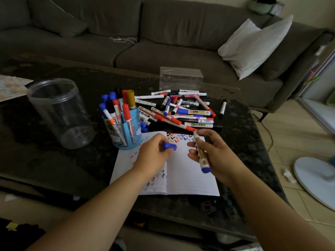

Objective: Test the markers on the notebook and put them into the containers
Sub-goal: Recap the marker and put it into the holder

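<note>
**Marker uncapped over the notebook: cap in left hand, barrel in right**

The right hand (215,156) grips a blue whiteboard marker (201,153), fingers and thumb curled round the barrel. The marker's long axis runs near-far: its blue butt end points back toward the person, and its forward end points away, toward the rows of tick marks (179,137) at the top of the right page. Whether the nib is exposed cannot be told with certainty; the forward end looks pale and bare.

The left hand (154,153) pinches a blue cap (169,146) between thumb and curled fingers, above the notebook's centre fold. Cap and marker are apart, the cap to the left of the barrel.

The open notebook (183,174) lies flat on the dark table (54,160), directly beneath both hands. Most of the right page below the tick marks is bare.

Judgement: the step in hand is testing. The right hand is the nearer to the bare paper; the forward end must tilt down onto the page.

The blue pen holder (135,131), already stocked, stands just beyond the notebook's left page, nearer the left hand. The clear jar (59,113) stands further left. The loose marker pile (183,111) lies beyond the notebook.
</note>
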